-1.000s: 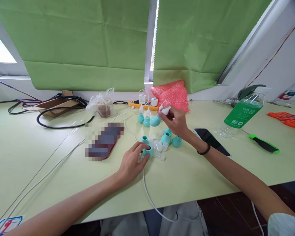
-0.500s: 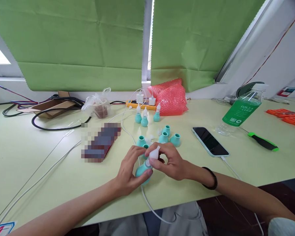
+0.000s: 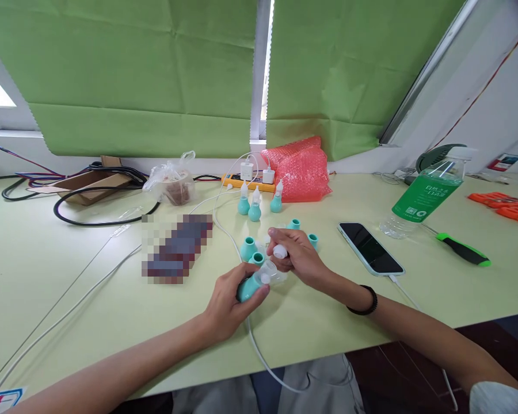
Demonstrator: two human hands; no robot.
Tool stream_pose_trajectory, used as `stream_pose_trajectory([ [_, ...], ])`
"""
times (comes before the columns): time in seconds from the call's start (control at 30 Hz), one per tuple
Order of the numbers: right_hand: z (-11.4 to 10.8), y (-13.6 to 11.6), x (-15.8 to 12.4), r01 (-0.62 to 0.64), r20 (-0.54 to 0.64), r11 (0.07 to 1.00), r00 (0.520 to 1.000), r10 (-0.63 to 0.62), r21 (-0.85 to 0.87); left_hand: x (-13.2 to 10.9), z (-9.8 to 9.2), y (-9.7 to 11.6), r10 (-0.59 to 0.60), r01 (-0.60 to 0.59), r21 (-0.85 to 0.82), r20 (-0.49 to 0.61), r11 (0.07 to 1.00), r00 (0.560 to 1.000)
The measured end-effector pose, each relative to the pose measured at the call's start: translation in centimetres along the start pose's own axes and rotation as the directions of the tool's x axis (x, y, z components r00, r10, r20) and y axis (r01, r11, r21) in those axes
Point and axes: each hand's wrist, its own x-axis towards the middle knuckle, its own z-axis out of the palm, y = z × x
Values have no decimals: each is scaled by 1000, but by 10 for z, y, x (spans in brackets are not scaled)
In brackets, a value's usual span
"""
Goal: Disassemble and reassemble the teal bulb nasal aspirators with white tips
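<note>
Right hand (image 3: 296, 259) has drawn back from the bulb (image 3: 247, 287), fingers pinching a white tip (image 3: 280, 251) (left hand (image 3: 227, 302) clenched round bulb).

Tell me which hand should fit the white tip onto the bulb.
Right. The right hand pinches the white tip just beyond the bulb; the left hand is busy gripping it.

Bulb (image 3: 245, 288): teal, rounded, held tilted on its side in the left hand (image 3: 228, 302), low over the near middle of the table (image 3: 328, 313), neck pointing right and far. Clear nozzle (image 3: 271, 275) at its neck. Tip (image 3: 280, 251): small, white, separate, pinched in the right hand (image 3: 300, 260) just beyond the nozzle.
</note>
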Motion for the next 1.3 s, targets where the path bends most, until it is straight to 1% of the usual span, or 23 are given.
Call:
stream_pose_trajectory([
  [0.03,-4,-1,2,91,-28,986,995,-95,-138,-1,-1,0,-34,34,-15,-10,999,999],
  [0.07,-9,0,4,184,-42,933,978,-207,-309,-1,-2,0,-59,58,-38,-14,998,998],
  [0.1,-14,1,7,252,-27,838,953,-302,-485,-1,-3,1,-70,69,-69,-8,995,997],
  [0.13,-19,3,9,286,6,716,930,-366,-636,-1,-4,1,-72,72,-106,10,992,997],
  [0.17,-23,6,12,290,43,591,917,-396,-753,-1,-5,1,-75,79,-146,31,986,997],
  [0.2,-26,10,14,274,71,479,914,-399,-834,-1,-5,1,-85,93,-185,50,978,995],
  [0.27,-31,18,18,227,95,313,917,-386,-922,0,-4,0,-124,138,-250,70,958,990],
  [0.33,-33,26,20,201,109,204,914,-390,-958,2,-3,-1,-174,185,-307,64,934,983],
  [0.4,-32,31,20,197,121,146,902,-414,-969,4,-1,-2,-214,218,-372,54,902,975],
  [0.47,-31,33,18,203,129,110,874,-469,-973,5,0,-1,-250,250,-439,59,863,966],
  [0.57,-29,34,17,200,132,68,829,-543,-977,5,0,-1,-298,303,-514,96,802,950],
  [0.63,-30,35,18,180,117,62,826,-552,-982,5,0,-1,-317,330,-546,121,770,941],
  [0.7,-32,37,19,167,93,85,827,-555,-982,6,0,-1,-337,356,-566,141,744,931],
  [0.77,-34,38,20,187,75,132,805,-589,-973,6,1,-1,-359,374,-582,146,722,922],
  [0.83,-33,37,17,276,86,186,743,-664,-943,7,1,-1,-376,378,-594,134,710,917],
  [0.9,-29,34,11,424,123,228,655,-745,-876,8,1,-1,-376,366,-594,112,717,920],
  [0.97,-22,31,4,569,174,241,579,-797,-787,8,1,-2,-368,351,-582,95,733,925],
  [1.0,-19,29,1,624,200,243,552,-809,-743,8,1,-2,-364,345,-578,87,740,927],
  [1.07,-13,27,-4,705,242,245,514,-823,-665,7,1,-3,-361,334,-573,72,748,930],
  [1.13,-9,27,-5,756,261,262,494,-829,-600,7,0,-3,-357,323,-568,53,757,932],
  [1.17,-8,27,-4,772,261,279,494,-829,-572,6,0,-3,-355,318,-563,46,763,934],
  [1.23,-7,28,-2,789,245,331,507,-826,-518,6,0,-3,-348,309,-546,35,778,937],
  [1.3,-7,29,-1,789,221,403,544,-810,-463,6,0,-3,-339,302,-525,28,795,940],
])
